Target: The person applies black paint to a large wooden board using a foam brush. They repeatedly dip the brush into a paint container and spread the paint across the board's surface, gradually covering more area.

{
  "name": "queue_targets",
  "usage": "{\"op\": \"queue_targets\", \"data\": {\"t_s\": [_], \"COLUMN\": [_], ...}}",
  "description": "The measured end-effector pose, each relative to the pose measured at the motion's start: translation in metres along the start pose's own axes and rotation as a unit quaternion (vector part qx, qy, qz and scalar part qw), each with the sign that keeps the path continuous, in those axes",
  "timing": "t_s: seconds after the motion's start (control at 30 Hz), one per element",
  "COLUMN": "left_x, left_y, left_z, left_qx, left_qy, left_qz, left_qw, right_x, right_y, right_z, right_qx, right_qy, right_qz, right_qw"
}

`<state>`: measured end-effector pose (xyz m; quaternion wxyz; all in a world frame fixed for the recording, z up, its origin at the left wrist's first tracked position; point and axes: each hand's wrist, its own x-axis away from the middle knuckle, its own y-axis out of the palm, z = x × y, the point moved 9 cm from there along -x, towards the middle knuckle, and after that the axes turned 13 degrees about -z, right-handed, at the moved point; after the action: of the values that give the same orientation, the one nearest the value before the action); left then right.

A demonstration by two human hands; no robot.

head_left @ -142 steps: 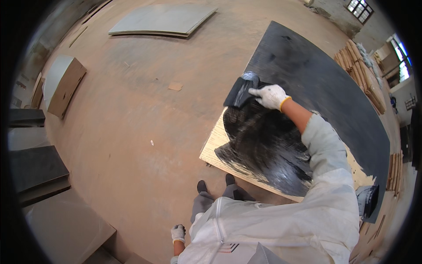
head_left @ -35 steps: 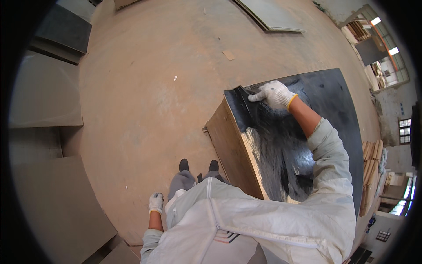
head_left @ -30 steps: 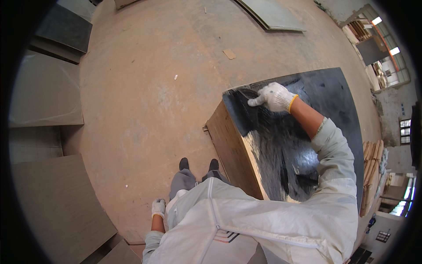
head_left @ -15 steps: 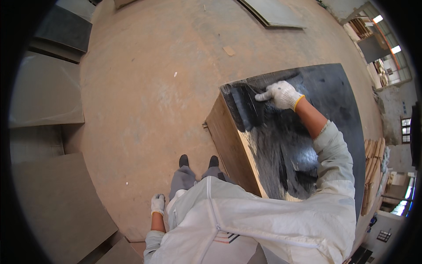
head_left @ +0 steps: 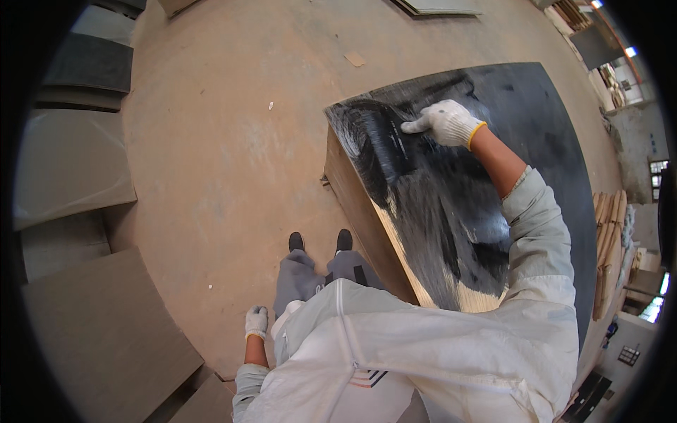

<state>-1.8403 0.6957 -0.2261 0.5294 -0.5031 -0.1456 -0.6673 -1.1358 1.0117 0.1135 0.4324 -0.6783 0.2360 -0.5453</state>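
One person stood by me in a pale jacket [head_left: 423, 338], two hands gloved in white. The left hand [head_left: 256, 321] hung beside the hip, its fingers curled loosely inward, nothing to be seen in them. Below showed two dark shoes [head_left: 296, 241], side by side on the reddish floor [head_left: 233, 176]. The right hand [head_left: 446, 123] reached forward over one big board [head_left: 543, 141], its thumb side pointing left, its fingers narrow on one black scraper [head_left: 391, 144]; how the hidden fingers wrapped it I could not tell. The scraper lay against the board's top, just in from the far left corner, amid streaky, shiny black coating [head_left: 451, 204]. Bare yellowish wood [head_left: 479, 298] showed along the nearest edge, and the wooden side [head_left: 352, 194] dropped toward the floor. Beyond, I counted three scraps on the floor: two small white bits [head_left: 271, 106] and one brown piece [head_left: 355, 59]. Along the left stood at least three stacks, one of them dark [head_left: 92, 63]. To the right lay bundled wood strips [head_left: 606, 247], too crowded to count, and farthest ahead, one pale stack [head_left: 444, 6], cut off by the view.
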Motion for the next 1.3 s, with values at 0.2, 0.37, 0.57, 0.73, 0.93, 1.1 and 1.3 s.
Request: {"op": "queue_targets", "data": {"t_s": [0.2, 0.37, 0.57, 0.73, 0.93, 1.1, 1.3], "left_x": [0.019, 0.012, 0.010, 0.038, 0.076, 0.080, 0.065], "left_y": [0.009, 0.020, 0.018, 0.039, 0.062, 0.070, 0.110], "left_z": [-0.025, -0.066, -0.119, -0.192, -0.252, -0.281, -0.287], "left_qx": [0.053, 0.035, 0.087, 0.169, 0.103, 0.174, 0.194], "left_qy": [-0.015, 0.005, 0.039, 0.015, -0.025, -0.047, -0.075], "left_qz": [0.010, -0.014, -0.010, -0.039, -0.074, -0.062, -0.116], "left_qw": [0.998, 0.999, 0.995, 0.985, 0.992, 0.982, 0.971], "right_x": [0.087, 0.102, 0.135, 0.172, 0.096, 0.144, 0.315], "right_y": [0.064, 0.055, 0.095, 0.109, 0.067, 0.100, 0.212], "right_z": [-0.099, -0.074, -0.122, -0.140, -0.124, -0.142, -0.202], "right_qx": [0.091, -0.004, 0.117, 0.134, 0.104, 0.089, 0.141], "right_qy": [-0.127, -0.012, -0.031, -0.023, 0.050, 0.030, 0.001], "right_qz": [-0.117, -0.037, -0.103, -0.092, -0.042, -0.070, -0.173], "right_qw": [0.981, 0.999, 0.987, 0.986, 0.992, 0.993, 0.975]}}
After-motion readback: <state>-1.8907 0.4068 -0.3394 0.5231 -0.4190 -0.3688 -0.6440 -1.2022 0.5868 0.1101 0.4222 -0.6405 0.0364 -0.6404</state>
